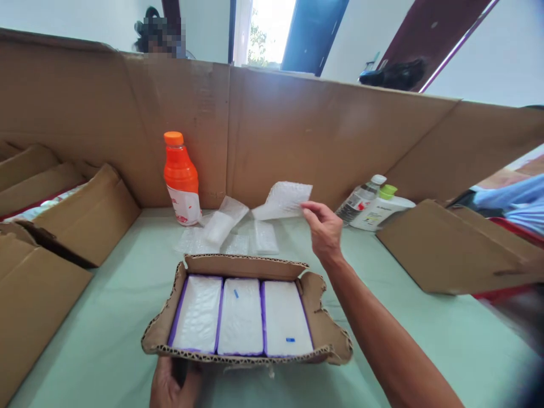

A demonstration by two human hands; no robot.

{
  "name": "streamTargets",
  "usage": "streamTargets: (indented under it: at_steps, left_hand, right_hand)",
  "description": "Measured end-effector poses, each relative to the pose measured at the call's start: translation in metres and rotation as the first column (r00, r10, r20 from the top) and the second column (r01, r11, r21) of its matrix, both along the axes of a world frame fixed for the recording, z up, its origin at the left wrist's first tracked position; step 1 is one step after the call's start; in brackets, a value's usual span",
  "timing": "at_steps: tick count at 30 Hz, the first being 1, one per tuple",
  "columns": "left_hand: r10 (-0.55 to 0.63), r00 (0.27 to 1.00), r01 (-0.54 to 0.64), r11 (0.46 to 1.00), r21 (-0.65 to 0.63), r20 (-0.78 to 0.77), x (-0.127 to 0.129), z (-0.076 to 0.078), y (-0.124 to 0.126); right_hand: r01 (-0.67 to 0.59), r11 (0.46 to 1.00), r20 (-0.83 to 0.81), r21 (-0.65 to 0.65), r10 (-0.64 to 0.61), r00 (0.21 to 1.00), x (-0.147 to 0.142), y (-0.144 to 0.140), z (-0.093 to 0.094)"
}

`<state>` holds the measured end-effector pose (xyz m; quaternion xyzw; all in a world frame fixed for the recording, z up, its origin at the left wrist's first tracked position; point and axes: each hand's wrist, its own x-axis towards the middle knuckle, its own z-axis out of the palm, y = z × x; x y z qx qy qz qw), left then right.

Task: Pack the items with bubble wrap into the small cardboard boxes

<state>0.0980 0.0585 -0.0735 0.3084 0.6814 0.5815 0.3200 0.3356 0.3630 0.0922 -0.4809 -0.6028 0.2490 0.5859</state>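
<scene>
Pinching a bubble-wrap pouch (283,201) near the orange bottle (182,178), right hand (323,229); left hand (174,382) grips the cardboard tray (317,317).

Looks like we're at a makeshift packing station in someone's home or small workshop: a cardboard wall (272,130) fences off a pale green tabletop (425,340), with bubble-wrap pouches (229,232), loose cartons (55,226) and an open doorway (272,28) behind.

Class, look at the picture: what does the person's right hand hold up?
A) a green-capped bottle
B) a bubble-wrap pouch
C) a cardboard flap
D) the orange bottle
B: the right hand pinches a bubble-wrap pouch above the table, clear of the orange bottle.
</scene>
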Motion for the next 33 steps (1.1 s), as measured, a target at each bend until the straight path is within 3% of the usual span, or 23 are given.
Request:
streamTargets:
  at_steps: [2, 4, 7, 10, 12, 14, 17, 20, 26, 28, 33]
  left_hand:
    - [0.018, 0.999, -0.018, 1.0, 0.02, 0.037, 0.003, 0.009, 0.004]
    - [0.005, 0.999, -0.007, 1.0, 0.028, 0.039, 0.003, 0.019, 0.007]
    - [-0.01, 1.0, 0.01, 1.0, 0.012, -0.007, -0.001, 0.035, 0.008]
    - [-0.01, 0.997, 0.007, 0.999, -0.048, -0.07, -0.007, 0.049, 0.008]
    - [-0.021, 0.993, 0.008, 0.994, -0.113, -0.118, -0.009, 0.058, 0.006]
    - [-0.023, 0.992, 0.008, 0.992, -0.125, -0.125, -0.009, 0.064, 0.001]
    - [-0.006, 0.998, 0.003, 0.998, -0.056, -0.057, -0.006, 0.069, -0.011]
    - [-0.013, 1.0, 0.012, 0.999, -0.047, -0.018, -0.004, 0.068, -0.021]
    - [-0.025, 0.999, 0.024, 0.999, -0.039, -0.038, -0.007, 0.07, -0.02]
    - [-0.025, 0.999, 0.023, 0.999, -0.047, -0.047, -0.01, 0.071, -0.017]
    - [-0.014, 0.992, -0.008, 0.985, -0.172, -0.129, -0.02, 0.074, -0.021]
  right_hand:
    - [0.007, 0.997, 0.092, 0.082, -0.015, 0.996, 0.036, -0.047, 0.0]
    - [0.004, 0.998, 0.149, 0.062, -0.014, 0.989, 0.07, -0.095, -0.012]
    - [-0.013, 0.996, 0.168, -0.093, 0.028, 0.985, 0.112, -0.161, -0.044]
    - [-0.152, 0.93, 0.207, -0.334, 0.23, 0.951, 0.14, -0.215, -0.07]
    - [-0.221, 0.881, 0.189, -0.419, 0.323, 0.927, 0.15, -0.242, -0.074]
    - [-0.224, 0.879, 0.151, -0.421, 0.311, 0.938, 0.153, -0.26, -0.069]
    - [-0.242, 0.886, 0.125, -0.396, 0.313, 0.941, 0.142, -0.27, -0.054]
    - [-0.324, 0.872, 0.122, -0.368, 0.39, 0.913, 0.113, -0.262, -0.048]
    - [-0.389, 0.79, 0.039, -0.475, 0.46, 0.887, 0.047, -0.234, -0.068]
    - [-0.435, 0.755, -0.014, -0.491, 0.492, 0.87, 0.035, -0.231, -0.073]
    - [-0.538, 0.743, -0.062, -0.398, 0.563, 0.824, 0.023, -0.24, -0.072]
